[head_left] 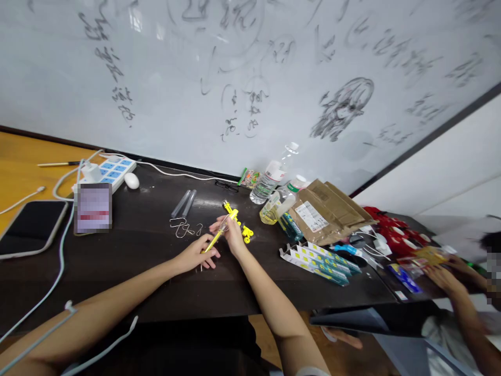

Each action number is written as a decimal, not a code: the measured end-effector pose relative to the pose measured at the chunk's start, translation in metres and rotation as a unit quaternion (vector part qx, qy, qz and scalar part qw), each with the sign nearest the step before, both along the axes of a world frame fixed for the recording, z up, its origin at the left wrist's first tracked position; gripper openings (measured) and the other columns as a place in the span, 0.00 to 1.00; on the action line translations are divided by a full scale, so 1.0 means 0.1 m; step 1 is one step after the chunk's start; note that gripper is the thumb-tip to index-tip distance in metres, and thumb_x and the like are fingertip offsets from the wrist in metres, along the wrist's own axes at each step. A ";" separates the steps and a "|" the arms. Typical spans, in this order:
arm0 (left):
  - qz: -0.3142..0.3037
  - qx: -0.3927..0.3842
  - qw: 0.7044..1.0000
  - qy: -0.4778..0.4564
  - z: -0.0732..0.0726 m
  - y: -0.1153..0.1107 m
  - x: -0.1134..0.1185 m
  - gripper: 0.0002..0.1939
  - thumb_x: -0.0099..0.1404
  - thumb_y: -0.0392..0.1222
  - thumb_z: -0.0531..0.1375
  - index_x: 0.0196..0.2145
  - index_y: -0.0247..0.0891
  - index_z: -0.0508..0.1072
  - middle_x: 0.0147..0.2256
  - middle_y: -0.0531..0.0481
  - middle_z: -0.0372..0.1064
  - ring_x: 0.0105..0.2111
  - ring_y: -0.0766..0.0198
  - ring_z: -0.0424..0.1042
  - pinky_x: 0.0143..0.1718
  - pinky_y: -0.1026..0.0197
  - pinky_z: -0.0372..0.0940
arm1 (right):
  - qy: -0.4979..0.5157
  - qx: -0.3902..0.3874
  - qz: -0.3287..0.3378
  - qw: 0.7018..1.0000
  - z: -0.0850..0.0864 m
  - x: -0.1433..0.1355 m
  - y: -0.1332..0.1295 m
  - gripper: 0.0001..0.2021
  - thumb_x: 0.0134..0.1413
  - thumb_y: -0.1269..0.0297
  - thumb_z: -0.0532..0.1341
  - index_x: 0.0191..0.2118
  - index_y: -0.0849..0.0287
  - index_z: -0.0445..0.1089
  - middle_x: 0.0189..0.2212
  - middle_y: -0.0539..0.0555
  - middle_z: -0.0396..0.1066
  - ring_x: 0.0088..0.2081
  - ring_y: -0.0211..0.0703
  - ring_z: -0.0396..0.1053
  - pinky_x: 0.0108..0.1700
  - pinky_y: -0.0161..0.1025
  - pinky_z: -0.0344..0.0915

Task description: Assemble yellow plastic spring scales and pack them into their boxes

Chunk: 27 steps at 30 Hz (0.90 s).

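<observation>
A slim yellow stick-like item point(214, 242) slants between my two hands above the dark table. Its lower end is pinched by the fingers of my left hand point(199, 254). My right hand point(231, 236) closes round its upper end, where a bright yellow tip shows. Just behind and to the right of my right hand lie several small yellow parts point(247, 233). Bent metal hooks point(183, 228) rest left of my hands, with two clear grey tubes point(183, 203) behind them.
Bottles point(266, 183), a brown cardboard package point(332, 209) and green-white cartons point(319, 263) stand or lie to the right. At left are a phone point(33, 227), a power strip point(113, 172) and cables. Another person's hands point(446, 279) are at the far right.
</observation>
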State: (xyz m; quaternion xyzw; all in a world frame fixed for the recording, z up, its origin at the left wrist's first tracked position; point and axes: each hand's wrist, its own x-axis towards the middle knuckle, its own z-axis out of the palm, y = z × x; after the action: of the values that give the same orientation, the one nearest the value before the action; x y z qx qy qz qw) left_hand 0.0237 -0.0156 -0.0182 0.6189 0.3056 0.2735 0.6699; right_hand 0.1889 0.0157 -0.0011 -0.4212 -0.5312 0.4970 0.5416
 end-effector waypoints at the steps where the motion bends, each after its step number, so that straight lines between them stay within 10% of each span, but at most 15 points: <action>1: 0.011 0.007 1.000 -0.002 0.00 0.01 0.00 0.21 0.60 0.53 0.59 0.44 0.41 0.55 0.39 0.48 0.70 0.28 0.64 0.76 0.27 0.62 0.69 | 0.001 -0.003 -0.007 1.000 0.00 -0.06 -0.04 0.23 0.56 0.42 0.48 0.37 0.58 0.65 0.28 0.55 0.73 0.34 0.46 0.72 0.39 0.44 0.67; 6: 0.068 0.090 0.990 -0.089 0.06 0.02 -0.01 0.21 0.63 0.50 0.57 0.51 0.42 0.56 0.46 0.46 0.67 0.37 0.63 0.73 0.41 0.57 0.68 | -0.069 0.059 -0.061 0.994 0.02 -0.30 -0.32 0.21 0.57 0.44 0.51 0.39 0.57 0.68 0.42 0.57 0.71 0.42 0.46 0.69 0.44 0.43 0.66; 11: 0.073 0.083 0.989 -0.098 0.12 0.03 0.00 0.26 0.64 0.50 0.55 0.57 0.40 0.56 0.38 0.48 0.67 0.24 0.71 0.67 0.24 0.66 0.64 | -0.181 0.104 -0.038 0.977 0.09 -0.22 -0.63 0.21 0.61 0.52 0.51 0.57 0.53 0.56 0.52 0.57 0.63 0.51 0.45 0.64 0.51 0.45 0.63; 16: 0.115 0.097 0.988 -0.043 0.09 0.09 -0.05 0.25 0.65 0.52 0.51 0.56 0.37 0.60 0.36 0.48 0.66 0.19 0.74 0.60 0.17 0.69 0.57 | -0.471 0.172 -0.167 0.849 0.38 0.95 -0.78 0.17 0.59 0.62 0.54 0.54 0.56 0.62 0.53 0.59 0.64 0.55 0.49 0.59 0.57 0.49 0.54; 21: 0.126 0.263 0.954 0.069 0.15 0.07 -0.13 0.21 0.66 0.48 0.51 0.54 0.38 0.65 0.39 0.46 0.71 0.30 0.64 0.69 0.32 0.62 0.65 | -0.671 -0.016 -0.316 0.671 0.56 2.55 -1.00 0.10 0.51 0.71 0.55 0.38 0.61 0.72 0.40 0.62 0.71 0.43 0.53 0.67 0.46 0.48 0.61; 27: 0.086 0.362 0.918 0.137 0.18 0.04 -0.14 0.20 0.65 0.49 0.53 0.54 0.44 0.65 0.47 0.48 0.69 0.45 0.56 0.69 0.47 0.57 0.62 | -0.692 0.002 -0.149 0.707 0.33 2.91 -1.25 0.08 0.48 0.64 0.60 0.36 0.60 0.70 0.36 0.59 0.70 0.40 0.49 0.68 0.44 0.43 0.62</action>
State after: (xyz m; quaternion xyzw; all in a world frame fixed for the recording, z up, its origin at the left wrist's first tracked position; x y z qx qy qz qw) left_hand 0.0096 -0.0114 -0.0001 0.8218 0.3269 0.3346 0.3252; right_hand 0.4799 -0.1091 0.0318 -0.7194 -0.6884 -0.0217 0.0901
